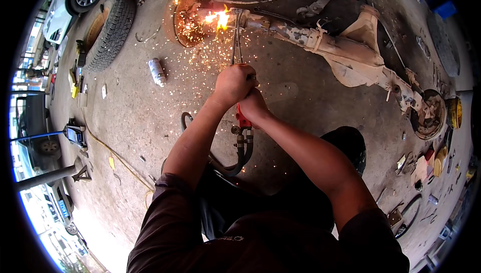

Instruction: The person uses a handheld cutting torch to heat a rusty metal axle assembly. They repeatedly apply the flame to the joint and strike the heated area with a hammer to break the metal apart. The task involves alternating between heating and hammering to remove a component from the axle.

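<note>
Both my hands are wrapped round a cutting torch (242, 116) with a red handle, one hand ahead of the other. My left hand (234, 81) grips the front part, and my right hand (254, 107) closes round the handle just behind it. From the torch's thin metal tubes (236, 45) a bright flame (220, 18) burns against the end of a rusty axle housing (345, 55), beside its round brake drum (191, 15). Sparks spray down and to the left over the concrete. Black hoses (239, 163) hang from the torch's rear fittings.
A spray can (157, 72) lies on the floor to the left, below a large tyre (114, 32). A yellowish hose (117, 155) trails across the left side. Metal parts and a second drum (430, 115) lie at right. Parked cars (52, 205) stand beyond the left edge.
</note>
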Motion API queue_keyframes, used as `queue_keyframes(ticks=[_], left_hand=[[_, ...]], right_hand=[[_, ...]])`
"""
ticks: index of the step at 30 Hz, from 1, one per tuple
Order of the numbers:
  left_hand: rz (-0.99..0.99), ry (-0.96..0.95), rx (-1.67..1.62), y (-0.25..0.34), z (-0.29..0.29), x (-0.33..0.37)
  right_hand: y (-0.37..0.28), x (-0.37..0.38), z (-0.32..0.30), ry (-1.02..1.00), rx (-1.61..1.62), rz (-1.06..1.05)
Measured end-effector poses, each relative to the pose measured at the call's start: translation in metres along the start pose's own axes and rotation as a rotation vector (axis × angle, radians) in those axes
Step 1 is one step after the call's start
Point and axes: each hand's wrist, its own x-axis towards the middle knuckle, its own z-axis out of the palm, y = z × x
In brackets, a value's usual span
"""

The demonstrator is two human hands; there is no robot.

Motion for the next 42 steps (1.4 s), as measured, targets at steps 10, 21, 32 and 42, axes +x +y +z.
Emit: queue_keyframes(ticks=[10,21,32,42], left_hand=[[0.028,0.047,-0.043,-0.004,0.003,-0.003],[0.0,0.024,-0.039,-0.001,0.002,-0.004],[0.031,0.052,-0.039,-0.007,0.006,-0.004],[0.014,0.052,-0.033,-0.008,0.004,-0.007]], right_hand=[[-0.01,-0.008,0.0,0.024,-0.092,0.012],[0.003,-0.001,0.003,-0.017,0.02,0.058],[-0.009,-0.009,0.0,-0.017,-0.036,0.047],[-0.024,-0.017,-0.003,-0.046,-0.031,0.082]])
